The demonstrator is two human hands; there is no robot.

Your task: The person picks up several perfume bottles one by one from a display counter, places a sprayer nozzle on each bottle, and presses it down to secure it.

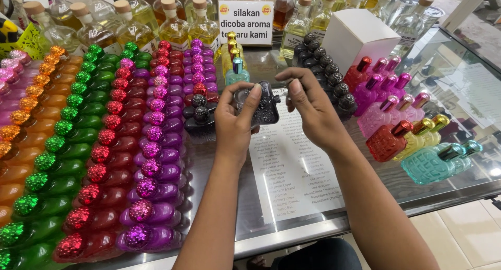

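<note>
My left hand (236, 121) holds a small dark, studded perfume bottle (264, 109) above the glass counter, with thumb and fingers wrapped round its left side. At the bottle's top right, my right hand (309, 105) has its fingertips curled and pinched; whether it grips the cap is hidden. Both hands hover over a printed white sheet (292, 168) lying under the glass.
Rows of orange, green, red and purple bottles (104, 144) with glittery round caps fill the left. Dark round-capped bottles (326, 66), pink, red, yellow and teal bottles (412, 129) stand at the right. A white box (360, 37), a sign (246, 20) and cork-stoppered bottles line the back.
</note>
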